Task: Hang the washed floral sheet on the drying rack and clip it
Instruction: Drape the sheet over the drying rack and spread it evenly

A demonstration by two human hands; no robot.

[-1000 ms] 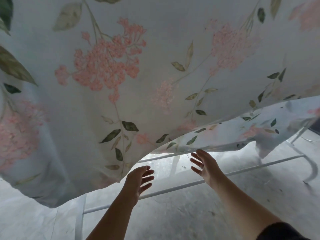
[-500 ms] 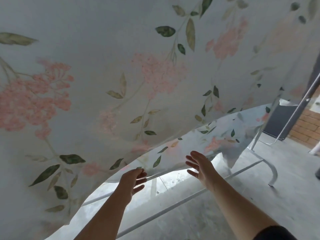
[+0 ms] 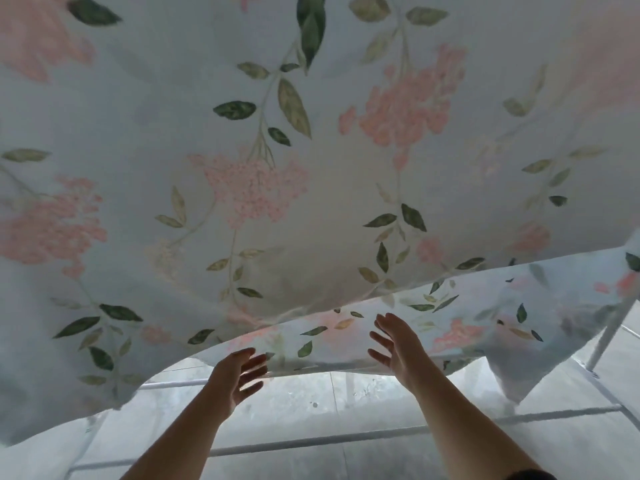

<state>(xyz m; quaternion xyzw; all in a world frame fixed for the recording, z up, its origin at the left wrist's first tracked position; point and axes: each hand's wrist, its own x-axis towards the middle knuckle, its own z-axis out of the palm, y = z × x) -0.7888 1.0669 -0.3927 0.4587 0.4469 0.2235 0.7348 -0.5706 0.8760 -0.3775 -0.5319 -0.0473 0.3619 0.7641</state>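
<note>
Grey concrete floor (image 3: 346, 460) is showing under the thin white metal bars of the drying rack (image 3: 346, 439), which are running across the lower part of the view. One slanted white leg of the rack is rising at the far right. Above the rack, the pale blue sheet printed with pink flower clusters and green leaves (image 3: 311, 168) is billowing wide and filling most of the view. Its near edge is curving high over the rack's bars. A second, translucent layer of the same sheet is hanging lower on the far side of the rack, with one corner drooping toward the rack's right end.

Both bare forearms are reaching up and forward over the rack's bars. The left hand (image 3: 239, 379) is spreading its fingers, its grip fully loose and holding nothing. The right hand (image 3: 398, 344) is lifting a little higher, fingers straight and apart, its grip likewise holding nothing. Whether the fingertips are touching the far layer of the sheet cannot be told. A dark sleeve edge (image 3: 530, 475) is showing on the right arm, below the rack's bars.
</note>
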